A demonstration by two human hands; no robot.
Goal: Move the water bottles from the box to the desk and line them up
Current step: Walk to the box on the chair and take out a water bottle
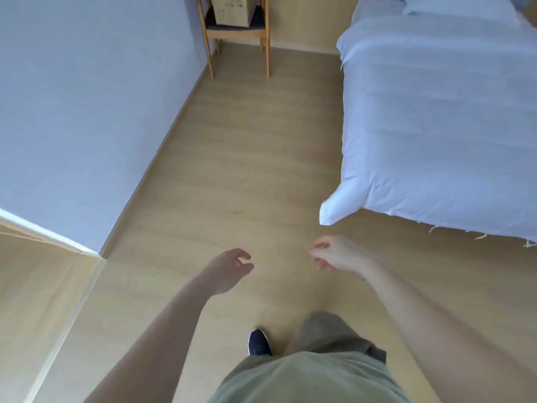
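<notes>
Both hands are free. The fingers of the left hand hang loosely curled with a gap between thumb and forefinger, holding nothing; those of the right hand are curled a little tighter, tips near the thumb, also holding nothing. Both bare forearms reach forward over the wooden floor, with one dark shoe stepping out below them.

The cardboard box is the landmark. It sits on the seat of a wooden chair at the far end of the room, well apart from both hands, directly ahead of them. The wall runs up to the left side of the chair, and the bed with its pale cover lies to the right of the box and nearer the person. No water bottles show: the top of the box is cut off by the frame edge, so its contents cannot be told. No desk is plainly in view either.

This looks like the walk toward the box for a pick-up. The risks from here: the hanging corner of the bed cover could catch a foot or hip in the narrow passage; the box rests on a chair, so a hard pull on a bottle could drag or tip it off the seat.
</notes>
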